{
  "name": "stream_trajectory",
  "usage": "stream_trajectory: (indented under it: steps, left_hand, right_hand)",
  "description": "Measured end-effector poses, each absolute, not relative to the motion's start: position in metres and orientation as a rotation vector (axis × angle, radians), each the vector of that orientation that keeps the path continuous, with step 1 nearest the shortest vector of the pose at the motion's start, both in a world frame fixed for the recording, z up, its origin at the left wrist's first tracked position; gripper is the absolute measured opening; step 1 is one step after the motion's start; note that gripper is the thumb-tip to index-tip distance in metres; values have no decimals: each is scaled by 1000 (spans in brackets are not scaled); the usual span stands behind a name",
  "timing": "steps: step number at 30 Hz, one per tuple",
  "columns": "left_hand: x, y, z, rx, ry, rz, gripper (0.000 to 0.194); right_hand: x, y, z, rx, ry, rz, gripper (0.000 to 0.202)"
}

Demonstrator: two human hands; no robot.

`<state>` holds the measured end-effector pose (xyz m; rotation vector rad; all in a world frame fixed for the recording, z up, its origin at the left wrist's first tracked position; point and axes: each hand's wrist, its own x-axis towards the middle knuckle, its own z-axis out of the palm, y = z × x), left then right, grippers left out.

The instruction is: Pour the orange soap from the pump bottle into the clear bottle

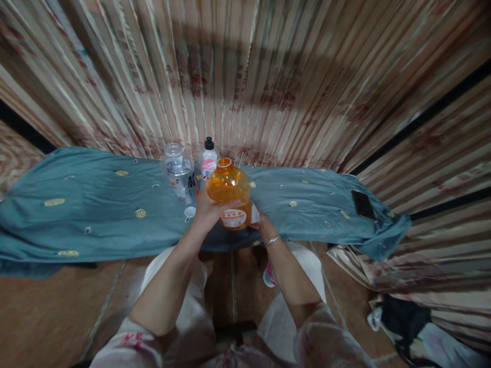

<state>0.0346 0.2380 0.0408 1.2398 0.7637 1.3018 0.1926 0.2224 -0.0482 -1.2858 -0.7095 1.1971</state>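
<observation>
Gripping the orange bottle (230,190), the left hand (209,207) wraps its side, right above the near edge of the cloth (95,204)! The right hand (261,221) meets its lower right side by a white patch (254,212); fingers hidden, so I can't tell its grip. Mouth up, long axis near upright. An oval label (235,219) faces the wearer, too small to read; black lettering on the clear bottle (178,171) blurs too. Beside that, a black-capped bottle (209,162). Blue-green cloth, yellow patterns, a phone (363,204) at right, pleated curtains (238,61) behind, brown floor (61,306) below.
</observation>
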Motion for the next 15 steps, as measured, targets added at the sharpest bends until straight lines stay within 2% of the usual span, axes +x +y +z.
stream_trajectory:
  steps: [2, 8, 12, 15]
  left_hand:
    - [34, 239, 40, 1232, 771, 1322, 73]
    - [32, 243, 36, 1276, 834, 1369, 75]
    - [30, 244, 35, 1309, 870, 1357, 73]
    - [28, 244, 35, 1333, 880, 1366, 70]
  right_hand:
    - [188, 218, -46, -1225, -663, 1318, 35]
    - [165, 206, -34, -884, -491, 1581, 59]
    - [146, 198, -37, -651, -238, 1708, 49]
    - [133, 192, -37, -600, -129, 1703, 51]
